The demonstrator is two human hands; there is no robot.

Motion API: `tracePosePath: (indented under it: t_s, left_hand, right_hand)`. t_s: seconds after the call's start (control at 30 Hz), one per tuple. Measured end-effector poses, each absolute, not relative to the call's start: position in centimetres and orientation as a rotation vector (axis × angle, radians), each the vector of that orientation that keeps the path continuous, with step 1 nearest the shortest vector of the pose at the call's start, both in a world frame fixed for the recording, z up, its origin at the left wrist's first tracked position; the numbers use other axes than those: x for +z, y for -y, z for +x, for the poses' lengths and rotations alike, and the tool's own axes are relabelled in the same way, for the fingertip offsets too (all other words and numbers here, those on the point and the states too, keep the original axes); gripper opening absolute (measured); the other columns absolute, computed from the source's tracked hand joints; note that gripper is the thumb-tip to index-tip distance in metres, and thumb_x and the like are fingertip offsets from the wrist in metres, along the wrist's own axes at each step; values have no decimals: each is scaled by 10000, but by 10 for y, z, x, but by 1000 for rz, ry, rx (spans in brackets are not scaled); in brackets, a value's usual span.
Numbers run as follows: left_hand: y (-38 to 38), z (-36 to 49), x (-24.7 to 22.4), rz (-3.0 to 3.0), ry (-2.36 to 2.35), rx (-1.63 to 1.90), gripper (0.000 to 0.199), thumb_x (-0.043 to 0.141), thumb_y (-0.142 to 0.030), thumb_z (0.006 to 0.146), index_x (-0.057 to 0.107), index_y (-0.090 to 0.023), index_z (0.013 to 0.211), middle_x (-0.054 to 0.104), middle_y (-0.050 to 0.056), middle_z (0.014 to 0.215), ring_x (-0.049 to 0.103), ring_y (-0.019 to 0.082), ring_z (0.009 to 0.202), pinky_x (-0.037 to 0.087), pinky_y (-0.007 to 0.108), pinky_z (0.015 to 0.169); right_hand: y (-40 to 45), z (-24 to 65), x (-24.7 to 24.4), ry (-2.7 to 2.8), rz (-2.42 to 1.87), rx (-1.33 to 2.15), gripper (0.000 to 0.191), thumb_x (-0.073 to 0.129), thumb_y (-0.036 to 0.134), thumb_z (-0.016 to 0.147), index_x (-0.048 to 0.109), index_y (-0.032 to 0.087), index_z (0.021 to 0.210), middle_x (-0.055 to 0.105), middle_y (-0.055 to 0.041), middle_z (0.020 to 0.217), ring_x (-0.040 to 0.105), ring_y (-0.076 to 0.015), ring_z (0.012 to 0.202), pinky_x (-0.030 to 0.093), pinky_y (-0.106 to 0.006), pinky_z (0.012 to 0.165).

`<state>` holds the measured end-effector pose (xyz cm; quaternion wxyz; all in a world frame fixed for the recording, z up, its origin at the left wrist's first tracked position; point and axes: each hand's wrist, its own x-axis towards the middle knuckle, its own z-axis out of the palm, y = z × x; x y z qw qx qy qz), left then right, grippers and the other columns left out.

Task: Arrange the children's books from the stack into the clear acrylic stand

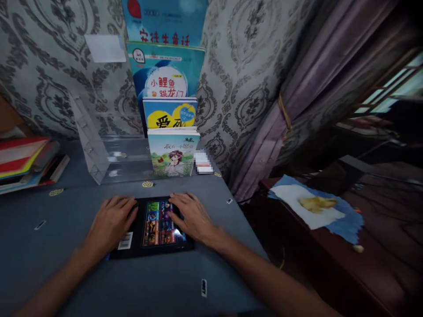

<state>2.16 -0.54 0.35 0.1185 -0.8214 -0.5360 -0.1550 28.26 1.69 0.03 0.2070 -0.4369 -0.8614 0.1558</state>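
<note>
Left hand [114, 219], right hand [192, 215], one black book [160, 224] beneath, four book covers [173, 154] behind

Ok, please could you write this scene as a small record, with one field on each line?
left hand: at the upper left of a dark book, palm down
right hand: on the book's upper right part, palm down
book's upper side: picture grid, barcode at lower left
table covering: grey-blue
behind the book: clear plastic stand
in the stand: upright books in stepped rows, towards its right side
far left: pile of books, lying flat
right background: purple curtain, tied
</note>
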Motion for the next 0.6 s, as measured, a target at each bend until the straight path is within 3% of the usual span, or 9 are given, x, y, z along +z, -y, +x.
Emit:
tracePosePath:
  t_s: [0.13,0.27,0.4,0.6]
  left_hand:
    - [2,17,7,-2432,1672,-487,393,386,-373,991,738,-201,1021,766,120,1042,686,321,970,511,454,798]
    - [2,15,5,-2453,1688,-516,402,378,-397,995,726,-203,1048,761,115,1061,676,323,1000,517,467,813]
    - [5,16,-6,-2472,1541,-572,433,367,-450,1016,713,-196,1077,747,131,1107,646,315,1105,508,507,943]
    - [15,27,-20,-2748,1243,-519,603,443,-651,955,598,-222,1350,615,127,1409,557,304,1299,465,507,1079]
  right_hand:
    - [-23,286,0,2381,-1208,399,248,642,235,947,678,171,1184,694,-120,1299,619,-270,1198,448,-469,1042]
    - [-27,289,-4,2364,-1182,372,209,622,226,962,693,204,1157,718,-96,1253,627,-254,1131,472,-435,959]
    - [-28,289,-5,2358,-1166,370,204,620,220,965,692,202,1154,719,-92,1249,623,-248,1129,471,-422,950]
    - [-28,287,-2,2393,-1192,370,208,643,202,945,694,174,1144,728,-105,1221,617,-270,1123,474,-431,938]
